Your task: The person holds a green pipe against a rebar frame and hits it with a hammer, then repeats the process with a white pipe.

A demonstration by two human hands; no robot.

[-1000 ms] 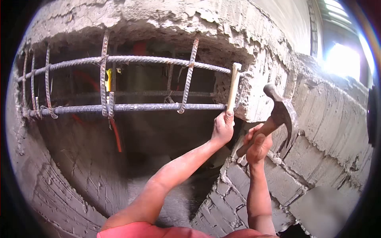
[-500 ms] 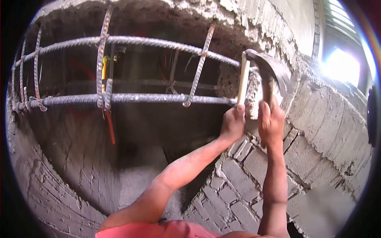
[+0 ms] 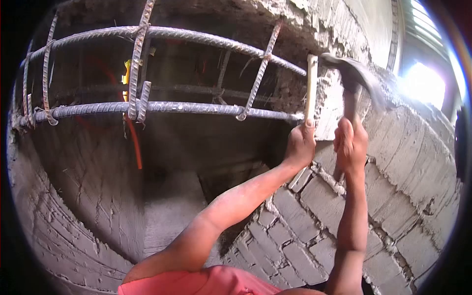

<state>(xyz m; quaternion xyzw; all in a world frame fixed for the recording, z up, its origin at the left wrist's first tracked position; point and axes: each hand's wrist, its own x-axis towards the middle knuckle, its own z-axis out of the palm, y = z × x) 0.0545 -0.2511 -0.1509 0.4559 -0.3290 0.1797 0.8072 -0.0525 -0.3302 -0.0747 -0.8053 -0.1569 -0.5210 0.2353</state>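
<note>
My left hand (image 3: 300, 145) grips the lower end of a pale wooden-handled chisel (image 3: 311, 86) that stands upright against the broken concrete edge (image 3: 332, 105). My right hand (image 3: 351, 143) is closed on the handle of a claw hammer (image 3: 355, 78). The hammer's dark head sits level with the top of the chisel, just to its right. Both hands are close together at the right end of the exposed rebar.
A cage of ribbed rebar (image 3: 162, 107) spans a dark opening in the concrete. Red and yellow conduits (image 3: 129, 78) show behind it. A rough block wall (image 3: 393, 187) runs down the right. Bright light (image 3: 425, 78) comes from the upper right.
The hammer swung up from a low, drawn-back position to the top of the chisel. The view shifted, so the rebar and hands sit slightly higher and further right.
</note>
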